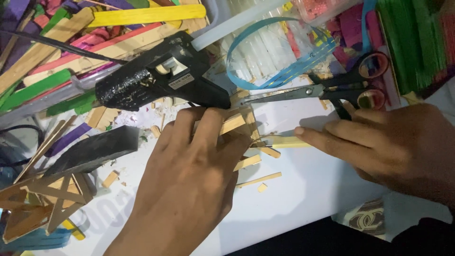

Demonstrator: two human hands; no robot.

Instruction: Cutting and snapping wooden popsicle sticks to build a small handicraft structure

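Left hand [189, 180]: palm down over a small wooden stick frame [242, 124], fingers curled loosely about its top and pressing it to the white sheet [303, 189]. How much of the frame sits under the palm cannot be told.

Right hand [388, 142]: fingers nearly straight and close together, tips pinching or pressing a pale yellow stick [284, 141] that lies flat and points toward the frame's right side; whether it touches the frame is hidden by the fingertips.

Glue gun [161, 78]: black, lying on its side just above the left hand, body close to the knuckles. Risk, as I judge it: if it is hot, a lifted hand could brush it, or glue could drip on the sheet.

Scissors [327, 90]: black handles, blades partly open, tips pointing toward the frame, just above the right fingers. An open edge this near could nick a finger that reaches up.

Loose stick offcuts [258, 180]: scattered below the frame; one could slide under the joint and tilt it.

Coloured sticks [95, 33]: heaped at top left, apart from the work.

Second wooden lattice piece [52, 199]: lower left, beside a dark block [95, 149], untouched.

Blue ribbon loop [279, 52]: behind the scissors.

Frame looks light; uneven pressure could crack a joint.
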